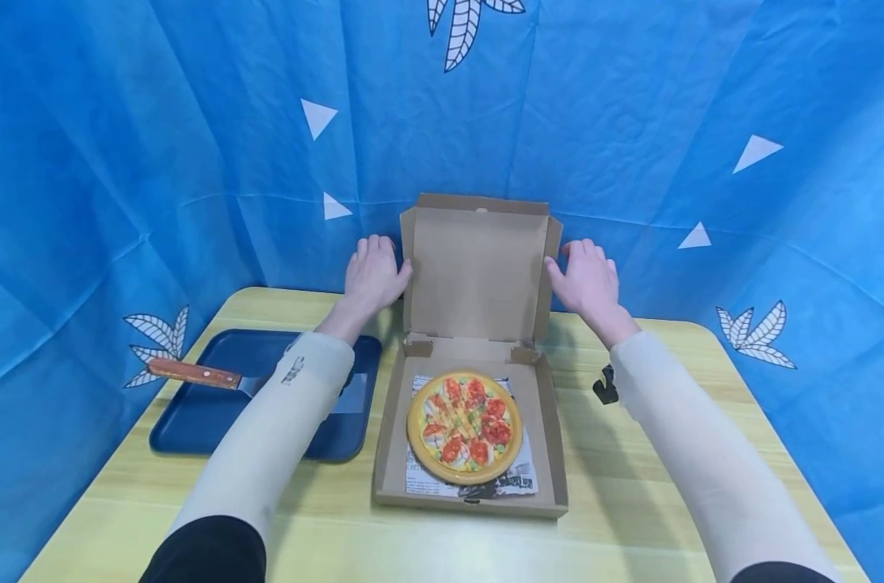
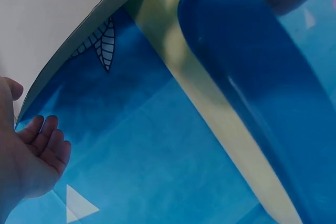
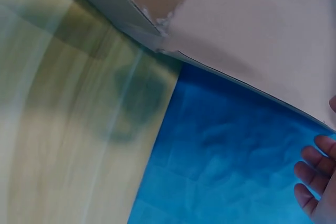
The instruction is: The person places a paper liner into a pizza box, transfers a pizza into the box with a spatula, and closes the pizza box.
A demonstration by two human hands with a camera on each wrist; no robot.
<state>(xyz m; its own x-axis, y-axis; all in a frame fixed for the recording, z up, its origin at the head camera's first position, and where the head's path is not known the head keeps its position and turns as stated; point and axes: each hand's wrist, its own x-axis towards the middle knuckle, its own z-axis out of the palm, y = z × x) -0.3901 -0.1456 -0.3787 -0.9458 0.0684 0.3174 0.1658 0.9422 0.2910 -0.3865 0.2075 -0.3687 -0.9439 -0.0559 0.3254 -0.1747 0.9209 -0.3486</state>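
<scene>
An open cardboard pizza box [image 1: 473,508] lies on the table with its lid [image 1: 478,275] raised upright at the back. Inside the base, a round toy-like pizza [image 1: 464,427] with red slices on top rests over a printed paper sheet [image 1: 527,472]. My left hand [image 1: 371,271] holds the lid's left edge, thumb on the inner side and fingers behind. At the opposite edge, my right hand [image 1: 586,275] holds it the same way. Both wrist views show the lid's edge running between thumb and curled fingers, the left hand [image 2: 34,156] and the right hand [image 3: 317,171].
Left of the box is a dark blue tray [image 1: 194,421]. Across it lies a spatula [image 1: 194,373] with a wooden handle, partly hidden under my left forearm. A blue patterned curtain [image 1: 631,105] hangs right behind the table [image 1: 624,478]. A small black piece [image 1: 605,385] shows beside the right sleeve.
</scene>
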